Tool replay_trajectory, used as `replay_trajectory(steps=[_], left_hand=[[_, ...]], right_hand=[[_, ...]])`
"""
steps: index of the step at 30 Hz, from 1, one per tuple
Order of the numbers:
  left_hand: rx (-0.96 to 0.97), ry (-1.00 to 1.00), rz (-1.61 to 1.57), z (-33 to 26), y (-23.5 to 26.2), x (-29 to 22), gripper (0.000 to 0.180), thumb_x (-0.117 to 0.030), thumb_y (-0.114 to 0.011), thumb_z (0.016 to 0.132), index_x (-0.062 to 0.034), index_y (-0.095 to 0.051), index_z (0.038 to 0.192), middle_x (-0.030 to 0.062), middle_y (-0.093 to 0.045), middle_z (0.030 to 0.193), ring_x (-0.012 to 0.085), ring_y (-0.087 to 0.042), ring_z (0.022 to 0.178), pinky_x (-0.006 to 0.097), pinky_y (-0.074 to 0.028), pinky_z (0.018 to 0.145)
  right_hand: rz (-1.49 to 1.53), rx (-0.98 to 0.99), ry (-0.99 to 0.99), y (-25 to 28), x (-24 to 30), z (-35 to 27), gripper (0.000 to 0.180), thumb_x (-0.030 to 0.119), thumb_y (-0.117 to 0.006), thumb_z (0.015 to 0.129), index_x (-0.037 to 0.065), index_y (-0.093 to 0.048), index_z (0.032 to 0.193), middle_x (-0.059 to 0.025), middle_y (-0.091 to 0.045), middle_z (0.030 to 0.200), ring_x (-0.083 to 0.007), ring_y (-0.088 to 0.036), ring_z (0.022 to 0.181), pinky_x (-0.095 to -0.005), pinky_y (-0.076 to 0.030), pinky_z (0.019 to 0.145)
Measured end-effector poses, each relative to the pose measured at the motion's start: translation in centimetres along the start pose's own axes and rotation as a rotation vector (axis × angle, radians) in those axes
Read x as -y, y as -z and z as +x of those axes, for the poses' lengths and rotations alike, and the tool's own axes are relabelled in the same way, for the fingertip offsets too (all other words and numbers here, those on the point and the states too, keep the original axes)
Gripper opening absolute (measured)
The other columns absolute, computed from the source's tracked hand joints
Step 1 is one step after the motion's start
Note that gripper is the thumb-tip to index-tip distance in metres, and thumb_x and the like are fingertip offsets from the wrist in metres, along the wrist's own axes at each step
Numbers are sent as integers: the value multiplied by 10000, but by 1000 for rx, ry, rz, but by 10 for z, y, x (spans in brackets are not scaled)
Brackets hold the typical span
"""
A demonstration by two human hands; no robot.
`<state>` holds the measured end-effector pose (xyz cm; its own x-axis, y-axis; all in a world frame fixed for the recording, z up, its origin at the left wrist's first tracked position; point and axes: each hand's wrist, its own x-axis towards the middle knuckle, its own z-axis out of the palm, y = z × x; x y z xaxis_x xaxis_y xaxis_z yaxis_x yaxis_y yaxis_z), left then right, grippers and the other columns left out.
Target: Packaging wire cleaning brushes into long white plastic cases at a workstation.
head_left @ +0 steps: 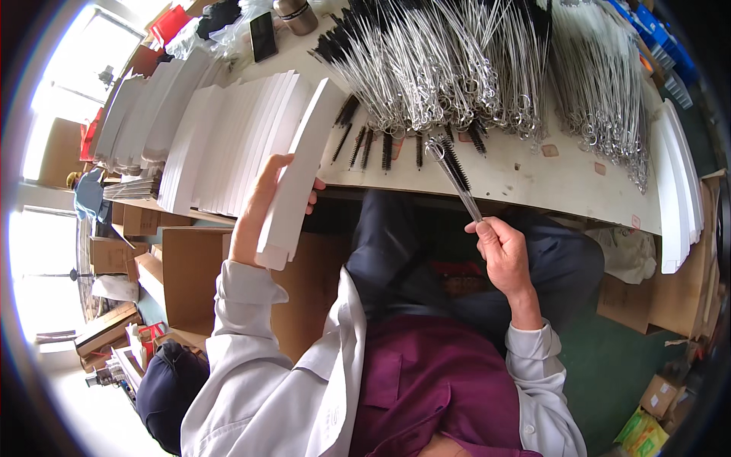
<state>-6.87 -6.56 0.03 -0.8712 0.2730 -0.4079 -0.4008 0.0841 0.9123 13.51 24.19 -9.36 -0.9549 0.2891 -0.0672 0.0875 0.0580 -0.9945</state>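
My left hand [261, 206] grips a long flat white cardboard sleeve [298, 171], tilted up from the table's near edge beside a leaning row of similar white sleeves [228, 137]. My right hand [504, 251] pinches the wire end of a thin black bottle brush with a twisted wire handle and ring [455, 171], held slanting up over the table edge. A few short black brushes [381, 145] lie loose on the white table [548, 179] just beyond both hands.
Large heaps of wire-handled brushes [457, 68] cover the table's far side. More white sleeves [678, 183] are stacked at the right edge. A phone [263, 35] and a metal cup [297, 15] stand at the back. Cardboard boxes [190, 266] sit on the floor at left.
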Motion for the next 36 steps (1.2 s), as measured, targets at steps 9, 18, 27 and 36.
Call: replay_trajectory(steps=[9,18,27,36], left_hand=[[188,-108,-325,13,-3,-4,519,-269,-618,959,43,-541,1365,163,-653,1054,189,-614,828,323,-529,735],[86,-409,-527,49,-45,-9,483,-151,-637,963,29,-487,1386,214,-645,1082,243,-631,900,391,-551,850],[40,-480,-571,38,-77,-6,473,-192,-642,974,58,-509,1353,215,-621,1064,248,-620,883,396,-543,836],[0,-370,-668,37,-85,13,437,-225,-629,963,89,-563,1259,219,-623,1024,261,-614,868,403,-529,809]], right_hand=[[-24,31,9,-3,9,-4,287,236,-595,1075,-15,-709,994,61,-404,601,-33,-349,555,-243,-282,498],[-188,143,56,-10,40,-31,208,160,-620,1049,-24,-710,1016,-73,-602,642,-94,-492,550,-278,-406,522],[-354,121,129,-15,42,-33,196,170,-627,1041,-13,-696,1027,-132,-617,707,-217,-534,550,-326,-424,529],[-440,108,171,-15,32,-29,186,176,-634,1029,0,-682,994,-182,-638,750,-362,-577,596,-384,-443,540]])
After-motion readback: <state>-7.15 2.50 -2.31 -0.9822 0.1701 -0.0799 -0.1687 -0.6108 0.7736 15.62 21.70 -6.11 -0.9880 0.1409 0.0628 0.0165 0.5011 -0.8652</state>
